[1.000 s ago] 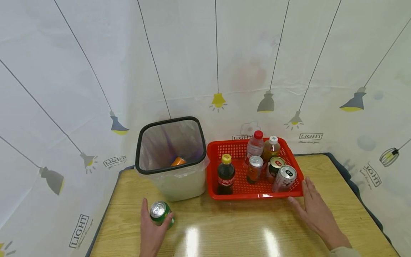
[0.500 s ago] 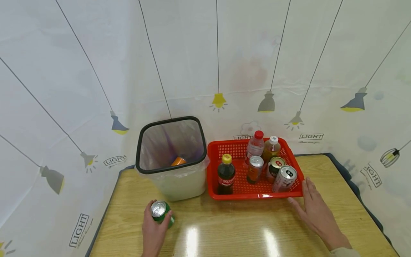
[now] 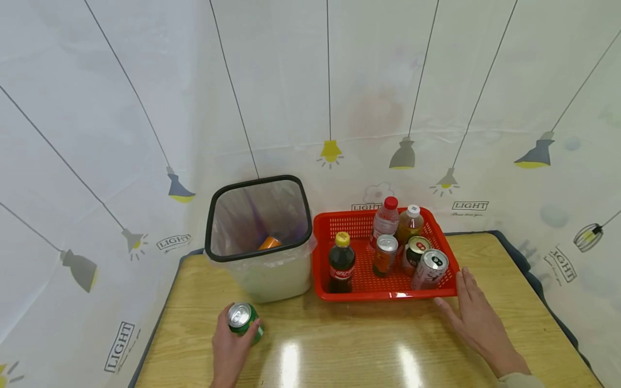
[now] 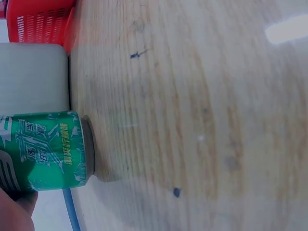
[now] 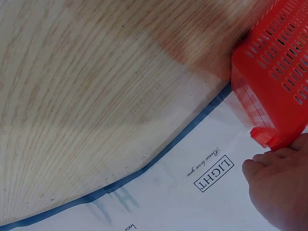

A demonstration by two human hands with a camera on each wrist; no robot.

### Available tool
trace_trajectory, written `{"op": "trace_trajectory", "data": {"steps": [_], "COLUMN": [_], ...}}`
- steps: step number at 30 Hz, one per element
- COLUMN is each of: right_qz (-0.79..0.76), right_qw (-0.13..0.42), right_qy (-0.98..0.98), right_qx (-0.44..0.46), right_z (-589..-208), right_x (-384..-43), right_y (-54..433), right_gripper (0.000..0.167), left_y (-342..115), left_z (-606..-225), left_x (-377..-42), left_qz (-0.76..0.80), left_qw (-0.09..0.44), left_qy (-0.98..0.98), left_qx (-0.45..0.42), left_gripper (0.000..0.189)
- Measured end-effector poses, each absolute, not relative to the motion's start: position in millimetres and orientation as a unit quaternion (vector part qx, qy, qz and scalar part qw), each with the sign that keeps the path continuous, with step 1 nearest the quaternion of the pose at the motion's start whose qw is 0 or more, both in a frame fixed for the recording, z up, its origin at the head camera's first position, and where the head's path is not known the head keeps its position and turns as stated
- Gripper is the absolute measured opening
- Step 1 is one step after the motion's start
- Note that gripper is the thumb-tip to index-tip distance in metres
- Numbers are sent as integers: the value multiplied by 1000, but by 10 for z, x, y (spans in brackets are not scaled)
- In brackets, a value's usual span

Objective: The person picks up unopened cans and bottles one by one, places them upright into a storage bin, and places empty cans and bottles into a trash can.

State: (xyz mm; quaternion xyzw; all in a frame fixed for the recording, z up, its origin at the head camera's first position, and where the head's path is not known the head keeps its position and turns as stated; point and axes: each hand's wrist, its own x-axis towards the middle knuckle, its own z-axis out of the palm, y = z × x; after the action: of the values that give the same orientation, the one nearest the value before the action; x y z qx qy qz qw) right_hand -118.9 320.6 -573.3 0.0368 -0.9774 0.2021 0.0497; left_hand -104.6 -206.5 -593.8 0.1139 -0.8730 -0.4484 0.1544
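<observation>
In the head view my left hand (image 3: 232, 345) grips a green drink can (image 3: 240, 318) at the table's front left, thumb on its right side and fingers round its left. The left wrist view shows this green can (image 4: 45, 151) with its base at the tabletop; whether it touches cannot be told. My right hand (image 3: 477, 323) rests at the front right corner of a red plastic basket (image 3: 378, 296), fingers fairly straight. From the right wrist, the hand (image 5: 281, 185) is seen touching the basket's corner (image 5: 269, 137).
A bin (image 3: 271, 283) with a black rim and clear liner stands behind the can, an orange can (image 3: 269, 243) inside. The basket holds a cola bottle (image 3: 342, 264), two other bottles and several cans, including a pink-white one (image 3: 429, 272). A patterned sheet (image 3: 291, 97) hangs behind.
The fingers of my left hand have curled in round the green can, which they earlier stood apart from on the left. The right hand and the basket have stayed in place.
</observation>
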Motion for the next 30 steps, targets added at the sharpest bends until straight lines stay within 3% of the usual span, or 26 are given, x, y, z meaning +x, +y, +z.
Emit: {"op": "trace_trajectory", "data": {"steps": [11, 21, 30], "right_qz": [199, 206, 200], "right_qw": [33, 38, 39], "right_qy": [-979, -977, -978], "right_qx": [29, 34, 32], "right_z": [-5756, -5742, -5733], "right_x": [-1206, -1199, -1191], "right_y": [3219, 3211, 3220], "right_gripper": [95, 95, 95], "left_y": [-2005, -1728, -1374], "left_z": [-5867, -5635, -5342], "left_x": [-991, -991, -1024], "left_qz": [-410, -397, -413], "left_qw": [182, 241, 256], "left_qy": [-893, -880, -853], "left_qx": [44, -95, -194], "left_gripper": [72, 72, 72]}}
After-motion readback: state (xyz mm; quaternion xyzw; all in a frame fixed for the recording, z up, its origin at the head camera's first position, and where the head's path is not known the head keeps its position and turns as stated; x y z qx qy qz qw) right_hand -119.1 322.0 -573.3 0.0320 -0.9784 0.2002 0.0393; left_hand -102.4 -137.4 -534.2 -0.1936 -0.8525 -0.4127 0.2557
